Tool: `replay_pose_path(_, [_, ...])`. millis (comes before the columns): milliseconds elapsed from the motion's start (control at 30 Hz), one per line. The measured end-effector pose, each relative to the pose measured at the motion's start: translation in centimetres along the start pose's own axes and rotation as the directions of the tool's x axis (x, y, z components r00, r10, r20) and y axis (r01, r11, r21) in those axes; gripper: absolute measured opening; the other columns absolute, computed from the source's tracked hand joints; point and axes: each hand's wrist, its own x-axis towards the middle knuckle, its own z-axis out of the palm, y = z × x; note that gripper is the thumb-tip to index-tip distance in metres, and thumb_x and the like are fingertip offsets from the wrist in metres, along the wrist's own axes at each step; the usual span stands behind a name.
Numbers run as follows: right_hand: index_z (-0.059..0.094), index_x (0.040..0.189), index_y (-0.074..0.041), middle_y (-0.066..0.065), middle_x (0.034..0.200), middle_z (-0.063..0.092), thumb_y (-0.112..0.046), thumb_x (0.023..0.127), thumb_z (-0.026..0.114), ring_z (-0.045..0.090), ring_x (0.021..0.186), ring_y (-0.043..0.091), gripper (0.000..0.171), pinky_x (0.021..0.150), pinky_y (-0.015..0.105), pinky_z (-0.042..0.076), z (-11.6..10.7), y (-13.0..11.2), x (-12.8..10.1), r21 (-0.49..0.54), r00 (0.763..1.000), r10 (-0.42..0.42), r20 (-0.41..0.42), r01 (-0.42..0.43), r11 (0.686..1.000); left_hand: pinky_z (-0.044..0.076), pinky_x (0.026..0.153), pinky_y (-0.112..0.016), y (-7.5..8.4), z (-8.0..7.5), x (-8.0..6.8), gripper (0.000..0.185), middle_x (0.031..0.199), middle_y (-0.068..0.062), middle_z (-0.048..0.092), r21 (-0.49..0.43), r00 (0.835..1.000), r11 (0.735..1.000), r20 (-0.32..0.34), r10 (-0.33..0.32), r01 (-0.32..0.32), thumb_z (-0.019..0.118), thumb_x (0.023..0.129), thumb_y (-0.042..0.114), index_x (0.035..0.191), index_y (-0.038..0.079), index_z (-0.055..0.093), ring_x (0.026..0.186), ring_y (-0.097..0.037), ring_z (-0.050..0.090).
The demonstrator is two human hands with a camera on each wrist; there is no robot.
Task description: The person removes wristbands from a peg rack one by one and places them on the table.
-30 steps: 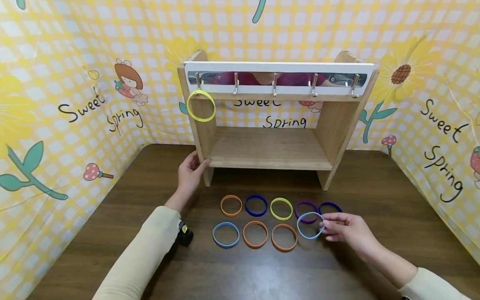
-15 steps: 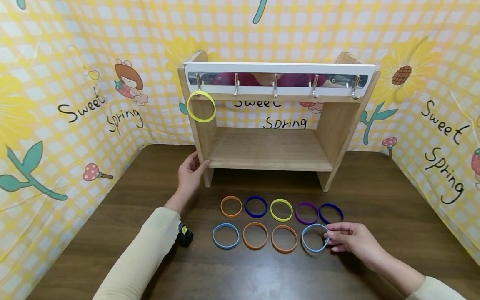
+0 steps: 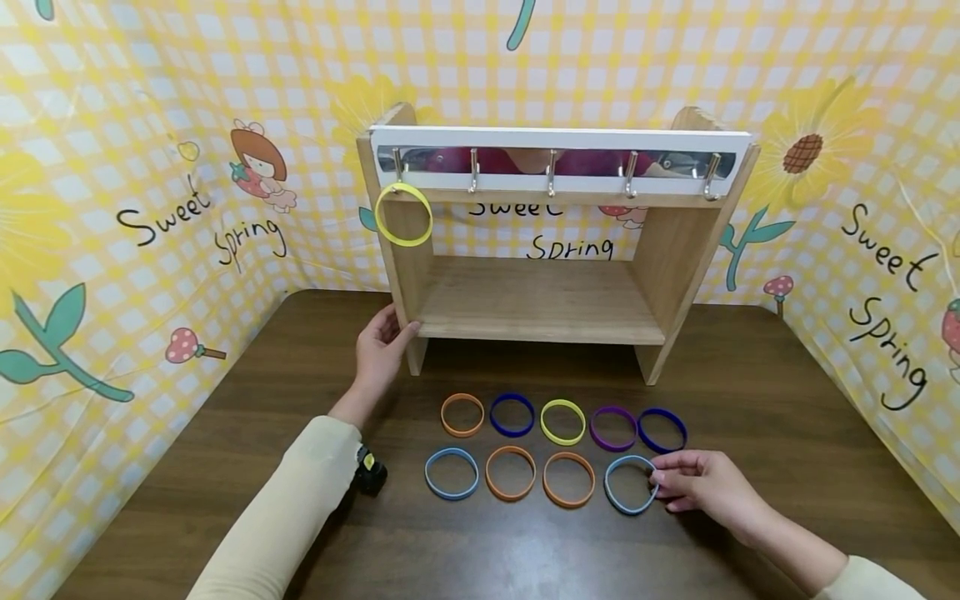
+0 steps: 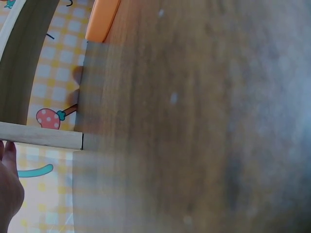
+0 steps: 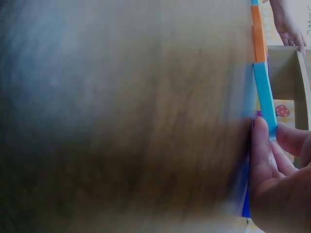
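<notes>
My right hand [image 3: 712, 493] pinches the right edge of a light blue silicone wristband [image 3: 609, 492] at the right end of the front row. In the right wrist view the band [image 5: 264, 92] shows edge-on between thumb and fingers, slightly tilted, its far end down by the tabletop. My left hand [image 3: 381, 348] grips the lower left side panel of a small wooden shelf [image 3: 547, 300], thumb on its front edge. In the left wrist view that hand [image 4: 8, 189] touches the panel [image 4: 43, 136]. A yellow wristband [image 3: 380, 225] hangs from the leftmost hook of the shelf's hook rail [image 3: 517, 182].
Two rows of wristbands lie in front of the shelf: orange [image 3: 442, 415], dark blue [image 3: 492, 415], yellow [image 3: 543, 422], purple [image 3: 592, 429] and dark blue [image 3: 684, 433] behind; light blue [image 3: 427, 475] and two orange ones in front. Patterned cloth [image 3: 225, 100] surrounds the table [image 3: 420, 558].
My right hand has brought the light blue wristband down and toward me, from over the purple one to the right end of the front row. My left hand stays on the shelf.
</notes>
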Motion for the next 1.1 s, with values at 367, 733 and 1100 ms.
replay_pose_path(367, [0.057,0.115,0.019,0.017,0.096,0.07,-0.011,0.092,0.068,0.068,0.083,0.021,0.04,0.069,0.036,0.057,0.2,-0.1,0.0,-0.063,0.999,0.005,-0.038,-0.007,0.998,0.049,0.083,-0.02,0.0,0.0,0.0,0.041,0.123,-0.025,0.06,-0.003,1.0,1.0,0.001,0.001,-0.001,0.067,0.091,0.001,0.13,-0.007,0.055,0.106,-0.022,0.058])
replay_pose_path(733, [0.062,0.112,0.015,0.014,0.091,0.071,-0.01,0.09,0.07,0.068,0.078,0.02,0.034,0.063,0.035,0.057,0.5,-0.5,-0.1,-0.111,0.996,0.024,-0.091,-0.034,0.993,0.049,0.083,-0.019,-0.1,-0.1,0.0,0.041,0.124,-0.025,0.059,-0.027,1.0,1.0,0.008,-0.001,0.001,0.067,0.091,0.0,0.13,-0.007,0.055,0.105,-0.019,0.058])
replay_pose_path(1100, [0.061,0.112,0.017,0.018,0.093,0.07,-0.007,0.09,0.069,0.069,0.079,0.023,0.034,0.064,0.036,0.058,-0.1,-1.8,0.4,-0.14,0.988,-0.045,-0.147,0.024,0.99,0.049,0.085,-0.021,0.0,-0.1,-0.1,0.042,0.125,-0.027,0.058,-0.015,1.0,1.0,0.007,0.013,-0.013,0.066,0.091,0.0,0.131,-0.009,0.054,0.111,-0.029,0.056])
